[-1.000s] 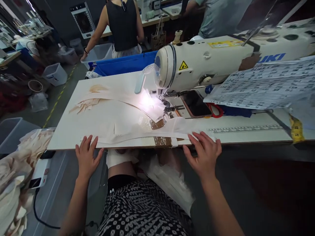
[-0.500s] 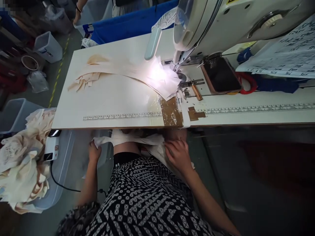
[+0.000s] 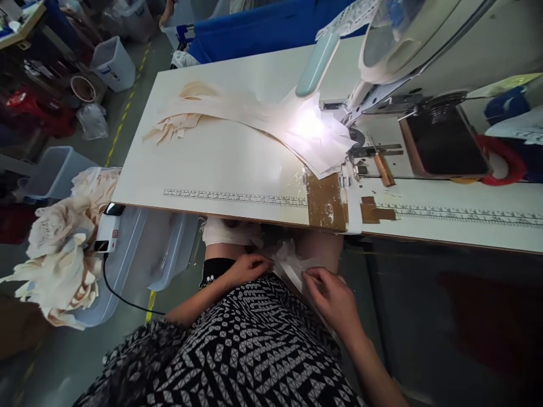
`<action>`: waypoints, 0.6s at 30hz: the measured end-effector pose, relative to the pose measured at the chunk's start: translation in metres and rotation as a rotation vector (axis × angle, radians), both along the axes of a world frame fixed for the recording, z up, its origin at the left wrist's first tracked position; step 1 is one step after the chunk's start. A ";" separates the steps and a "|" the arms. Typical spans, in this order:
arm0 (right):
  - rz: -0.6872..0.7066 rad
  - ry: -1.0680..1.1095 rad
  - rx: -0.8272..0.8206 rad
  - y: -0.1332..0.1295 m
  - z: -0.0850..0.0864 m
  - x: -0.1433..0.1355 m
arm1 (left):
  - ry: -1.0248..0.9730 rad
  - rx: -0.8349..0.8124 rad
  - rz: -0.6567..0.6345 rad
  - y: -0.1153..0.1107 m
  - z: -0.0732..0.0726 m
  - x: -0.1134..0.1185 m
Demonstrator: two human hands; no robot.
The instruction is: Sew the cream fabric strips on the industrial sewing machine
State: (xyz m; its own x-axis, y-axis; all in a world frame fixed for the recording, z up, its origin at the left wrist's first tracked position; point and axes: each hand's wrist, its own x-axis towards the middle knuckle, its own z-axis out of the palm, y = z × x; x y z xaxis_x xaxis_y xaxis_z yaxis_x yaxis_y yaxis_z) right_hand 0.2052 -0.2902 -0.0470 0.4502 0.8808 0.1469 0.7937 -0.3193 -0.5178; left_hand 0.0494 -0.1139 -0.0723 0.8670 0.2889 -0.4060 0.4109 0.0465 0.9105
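Note:
Both hands are down in my lap, under the front edge of the sewing table (image 3: 237, 169). My left hand (image 3: 248, 267) pinches the left end of a white fabric piece (image 3: 292, 264) lying across my knees. My right hand (image 3: 333, 294) grips the same white fabric on its right side. Above, cream fabric strips (image 3: 237, 113) lie on the table and run under the lit needle area of the white sewing machine (image 3: 424, 39).
A bin heaped with cream fabric (image 3: 59, 249) stands to my left, with a small white device (image 3: 106, 232) on its rim. A dark phone (image 3: 445, 141) and red scissors (image 3: 504, 164) lie on the machine bed. Grey bins (image 3: 112, 62) stand on the floor.
My hands left the table edge and dropped to my lap, drawing the white fabric off the table. They have since come closer together on it. The view tilted down and nearer.

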 end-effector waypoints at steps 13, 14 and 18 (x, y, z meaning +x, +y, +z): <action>0.264 0.278 0.116 0.028 0.057 0.021 | -0.054 -0.442 -0.485 0.008 0.074 0.051; 0.299 0.332 0.065 0.028 0.061 0.027 | -0.048 -0.386 -0.509 0.015 0.083 0.046; 0.317 0.378 -0.022 0.017 0.082 0.061 | -0.081 -0.195 -0.454 0.056 0.110 0.015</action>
State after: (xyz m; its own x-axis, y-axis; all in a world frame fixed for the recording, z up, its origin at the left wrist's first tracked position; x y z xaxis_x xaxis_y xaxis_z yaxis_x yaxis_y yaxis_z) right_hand 0.2664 -0.2734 0.0353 0.1777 0.9841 0.0045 0.6115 -0.1069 -0.7840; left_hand 0.0645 -0.0579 0.0373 0.9185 -0.1997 -0.3413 0.3577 0.0517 0.9324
